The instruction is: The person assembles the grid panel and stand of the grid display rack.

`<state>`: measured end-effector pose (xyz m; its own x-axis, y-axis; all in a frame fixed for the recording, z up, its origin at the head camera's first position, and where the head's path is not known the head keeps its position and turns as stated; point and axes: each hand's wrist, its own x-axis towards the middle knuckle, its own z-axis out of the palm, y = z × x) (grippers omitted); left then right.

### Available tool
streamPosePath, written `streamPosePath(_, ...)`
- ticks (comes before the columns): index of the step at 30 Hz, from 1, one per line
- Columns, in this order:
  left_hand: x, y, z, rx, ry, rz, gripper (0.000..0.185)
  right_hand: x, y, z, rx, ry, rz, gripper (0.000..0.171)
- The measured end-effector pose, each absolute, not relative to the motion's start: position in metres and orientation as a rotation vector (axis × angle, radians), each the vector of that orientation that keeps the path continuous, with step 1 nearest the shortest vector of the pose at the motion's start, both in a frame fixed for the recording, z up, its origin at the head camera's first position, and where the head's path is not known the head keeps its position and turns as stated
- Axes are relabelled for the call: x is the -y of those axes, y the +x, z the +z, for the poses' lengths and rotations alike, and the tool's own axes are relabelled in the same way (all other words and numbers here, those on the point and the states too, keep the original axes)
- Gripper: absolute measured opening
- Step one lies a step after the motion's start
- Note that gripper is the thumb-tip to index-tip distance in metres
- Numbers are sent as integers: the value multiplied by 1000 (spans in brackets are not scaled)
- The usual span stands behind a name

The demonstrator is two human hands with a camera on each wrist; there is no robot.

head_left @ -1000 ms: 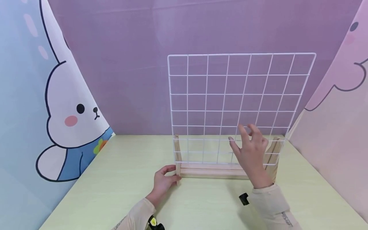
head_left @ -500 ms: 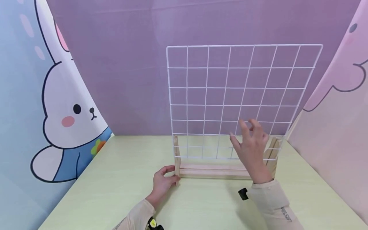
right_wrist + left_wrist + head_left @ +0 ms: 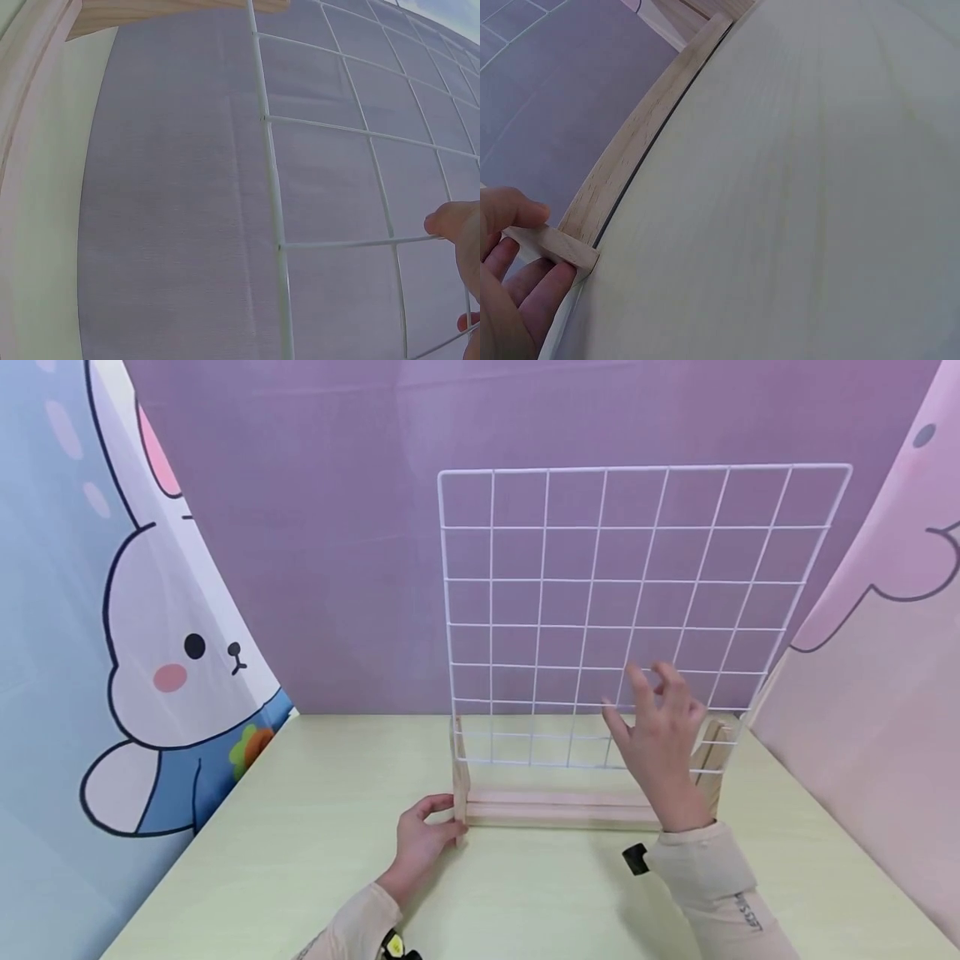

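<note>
Left hand [image 3: 423,839] grips the near left corner of the wooden stand [image 3: 555,808], thumb on one side and fingers curled round the short upright post; the left wrist view shows the fingers [image 3: 532,296] wrapped about that post's end, and the hold looks meant to pin the stand to the table [image 3: 300,860] so it does not slide or tip. Right hand [image 3: 660,739] is raised in front of the lower right part of the white wire grid [image 3: 637,593], its fingers spread and nearly straight, gripping nothing. In the right wrist view one fingertip [image 3: 450,223] lies against a horizontal wire, apparently steadying the panel from the front.

That grid stands upright toward the back of the pale green table, its bottom edge between the two wooden end posts, just above the long base rails. It is a square panel of thin white wire in even square cells with rounded outer corners, and the purple backdrop [image 3: 315,527] shows through it. Its stand is light, unpainted wood
</note>
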<state>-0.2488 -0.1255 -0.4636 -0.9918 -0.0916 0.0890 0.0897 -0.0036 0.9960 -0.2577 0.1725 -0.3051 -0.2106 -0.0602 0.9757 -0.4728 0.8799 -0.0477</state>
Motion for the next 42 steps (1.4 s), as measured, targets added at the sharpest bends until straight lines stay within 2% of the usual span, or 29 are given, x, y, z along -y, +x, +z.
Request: streamPosePath(42, 129, -252, -467, 2135, -12, -2203, 43, -169, -266, -275, 1713, 356, 413, 53)
